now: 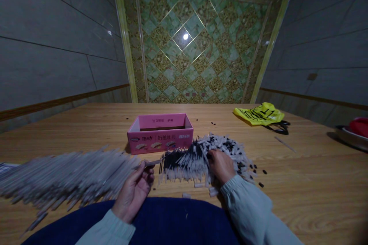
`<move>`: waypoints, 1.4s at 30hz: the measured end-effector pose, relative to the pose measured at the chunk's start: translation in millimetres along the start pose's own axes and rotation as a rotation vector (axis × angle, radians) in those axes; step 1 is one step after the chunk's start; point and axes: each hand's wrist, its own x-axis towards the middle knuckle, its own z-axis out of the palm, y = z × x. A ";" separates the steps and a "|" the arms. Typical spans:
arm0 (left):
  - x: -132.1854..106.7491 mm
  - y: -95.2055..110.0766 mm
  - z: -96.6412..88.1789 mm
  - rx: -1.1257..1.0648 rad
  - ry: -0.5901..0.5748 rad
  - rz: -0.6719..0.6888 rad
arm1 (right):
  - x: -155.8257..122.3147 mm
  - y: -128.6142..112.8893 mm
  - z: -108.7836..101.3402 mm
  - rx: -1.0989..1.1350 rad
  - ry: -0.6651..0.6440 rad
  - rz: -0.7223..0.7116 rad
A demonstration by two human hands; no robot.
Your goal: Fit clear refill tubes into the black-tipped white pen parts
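Note:
My left hand (137,184) is closed, palm up, around a slim pen (153,163) that points to the right. Left of it lies a broad heap of pale, translucent pen barrels (69,176). My right hand (221,164) reaches down at the pile of small white and black pen caps (227,143); its fingers are bent together, and whatever they pinch is hidden. Between both hands is a bunch of thin pen refills (184,164) with dark ends and whitish ends toward me.
A pink open box (161,139) stands behind the refills. Loose black pieces (261,184) are scattered at the right. Farther right lie a yellow bag (260,115), a single pen (284,144) and a bowl with something red (352,134). A tiled wall rises behind the wooden table (310,183).

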 end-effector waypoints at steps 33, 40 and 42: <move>-8.6 -7.9 3.6 0.306 -0.131 -0.035 | -42.0 -80.4 2.9 1.857 -0.560 0.116; -9.6 -8.3 4.5 0.353 -0.125 -0.035 | -43.8 -82.6 1.9 1.828 -0.463 0.159; -9.5 -8.7 3.8 0.369 -0.123 -0.032 | -44.8 -83.7 -1.4 1.871 -0.449 0.149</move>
